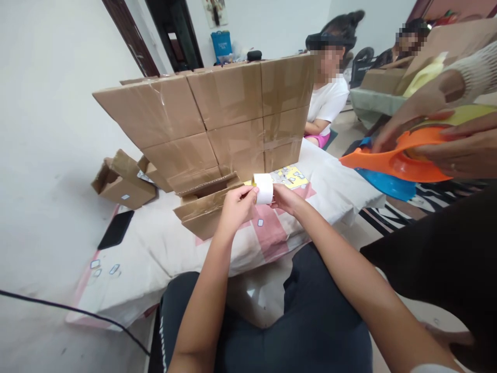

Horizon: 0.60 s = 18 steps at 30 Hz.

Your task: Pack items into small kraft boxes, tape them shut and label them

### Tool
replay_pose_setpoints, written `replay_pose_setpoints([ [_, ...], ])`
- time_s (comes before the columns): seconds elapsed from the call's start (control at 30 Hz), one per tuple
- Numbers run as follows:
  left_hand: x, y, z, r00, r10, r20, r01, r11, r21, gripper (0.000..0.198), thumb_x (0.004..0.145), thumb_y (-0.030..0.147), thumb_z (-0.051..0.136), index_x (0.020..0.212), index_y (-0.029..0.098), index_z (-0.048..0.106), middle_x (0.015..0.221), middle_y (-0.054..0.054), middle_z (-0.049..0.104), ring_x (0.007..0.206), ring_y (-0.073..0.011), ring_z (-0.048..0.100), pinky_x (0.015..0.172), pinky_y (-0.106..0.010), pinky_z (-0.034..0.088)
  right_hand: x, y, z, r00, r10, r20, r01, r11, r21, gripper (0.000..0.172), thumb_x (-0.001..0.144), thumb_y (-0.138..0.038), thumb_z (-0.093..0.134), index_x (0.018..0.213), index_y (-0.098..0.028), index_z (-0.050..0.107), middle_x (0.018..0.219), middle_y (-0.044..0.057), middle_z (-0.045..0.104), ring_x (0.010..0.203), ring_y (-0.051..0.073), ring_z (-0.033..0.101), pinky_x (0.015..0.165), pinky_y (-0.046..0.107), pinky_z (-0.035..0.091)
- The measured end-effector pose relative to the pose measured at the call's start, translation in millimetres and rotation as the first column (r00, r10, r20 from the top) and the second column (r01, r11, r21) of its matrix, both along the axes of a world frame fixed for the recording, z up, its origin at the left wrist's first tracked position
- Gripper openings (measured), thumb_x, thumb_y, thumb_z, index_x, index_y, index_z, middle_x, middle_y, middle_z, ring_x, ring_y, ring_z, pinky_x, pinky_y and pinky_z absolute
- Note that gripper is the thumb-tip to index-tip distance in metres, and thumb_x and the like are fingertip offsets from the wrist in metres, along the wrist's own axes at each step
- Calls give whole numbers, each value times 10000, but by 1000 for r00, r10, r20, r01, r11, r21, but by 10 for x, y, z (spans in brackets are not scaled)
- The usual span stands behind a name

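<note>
Between my two hands, above the cloth-covered table (155, 259), is a small white roll (264, 188) with a yellowish inner edge; whether it carries labels or tape I cannot tell. My left hand (241, 205) pinches its left edge between thumb and fingers. At its right side, my right hand (285, 199) is curled around the edge, some fingertips hidden behind it. Just left of the roll, an open cardboard box (204, 217) stands with its flaps up, partly behind my left hand. A small blue-edged sticker (260, 223) lies on the pink patch below.
Stacked closed cardboard boxes (233, 98) form a wall at the table's back. Another open box (126, 184), a black phone-like slab (116, 229) and loose stickers lie left. At right, another person's hands hold an orange tape dispenser (404, 155); a person in white sits behind.
</note>
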<state>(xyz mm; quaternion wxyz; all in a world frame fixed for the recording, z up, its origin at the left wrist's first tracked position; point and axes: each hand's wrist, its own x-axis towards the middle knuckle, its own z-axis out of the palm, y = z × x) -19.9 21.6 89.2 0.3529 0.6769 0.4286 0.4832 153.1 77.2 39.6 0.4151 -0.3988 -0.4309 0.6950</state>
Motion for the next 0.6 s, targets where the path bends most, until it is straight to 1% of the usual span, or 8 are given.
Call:
replay_pose_setpoints([
  [0.03, 3, 0, -8, 1000, 5, 0, -5, 1000, -12, 304, 881, 397, 583, 681, 179, 654, 667, 11, 591, 675, -154, 519, 647, -260, 380, -10, 17, -31, 999, -38, 23, 37, 998, 44, 197, 658, -303, 670, 781, -194, 561, 566, -15, 563, 437, 89, 445, 392, 190, 234],
  [0.1, 1, -2, -25, 998, 43, -50, -44, 999, -24, 311, 871, 412, 603, 677, 180, 676, 649, 9, 594, 652, -154, 515, 628, -267, 369, -27, 36, -77, 993, -104, 54, 96, 985, 145, 175, 624, -255, 671, 752, -190, 572, 524, -34, 513, 422, 74, 404, 391, 192, 226],
  [0.2, -16, -5, -49, 985, 67, -158, -72, 997, -28, 226, 844, 380, 648, 778, 190, 751, 739, -12, 689, 692, -172, 573, 660, -281, 394, -34, 36, -95, 980, -191, 62, 170, 953, 251, 146, 595, -219, 606, 735, -189, 575, 492, -38, 510, 387, 66, 359, 374, 206, 212],
  [0.27, -25, -10, -59, 980, 58, -192, -65, 997, -30, 183, 821, 353, 677, 853, 205, 779, 833, -30, 742, 744, -191, 616, 698, -294, 418, -28, 28, -83, 973, -216, 76, 188, 944, 270, 179, 579, -207, 570, 756, -188, 581, 480, -32, 529, 368, 67, 339, 362, 214, 189],
  [0.3, -26, -12, -61, 977, 61, -203, -67, 997, -23, 169, 810, 343, 688, 854, 210, 783, 844, -35, 750, 748, -195, 624, 701, -298, 422, -24, 25, -74, 972, -218, 88, 187, 945, 269, 203, 571, -200, 559, 772, -185, 584, 473, -30, 536, 362, 67, 331, 359, 215, 178],
  [0.4, -18, -19, -61, 966, 92, -240, -88, 996, 27, 123, 795, 307, 689, 808, 217, 772, 796, -29, 737, 697, -184, 604, 667, -295, 407, -19, 19, -53, 971, -212, 113, 178, 950, 256, 249, 561, -181, 540, 805, -179, 586, 461, -31, 539, 357, 66, 321, 360, 213, 170],
  [0.5, -6, -17, -71, 951, 108, -291, -92, 993, 70, 115, 806, 266, 644, 774, 211, 740, 763, -18, 706, 677, -169, 582, 646, -281, 390, -28, 12, -45, 968, -216, 126, 179, 951, 253, 236, 573, -185, 538, 805, -177, 582, 469, -27, 547, 357, 64, 323, 361, 209, 172],
  [0.6, 6, -6, -94, 944, 96, -316, -74, 994, 81, 122, 807, 230, 610, 734, 200, 703, 733, -11, 673, 678, -163, 580, 642, -273, 388, -40, 6, -45, 967, -222, 125, 182, 946, 269, 217, 576, -183, 549, 790, -177, 585, 478, -24, 552, 370, 63, 340, 369, 204, 186],
])
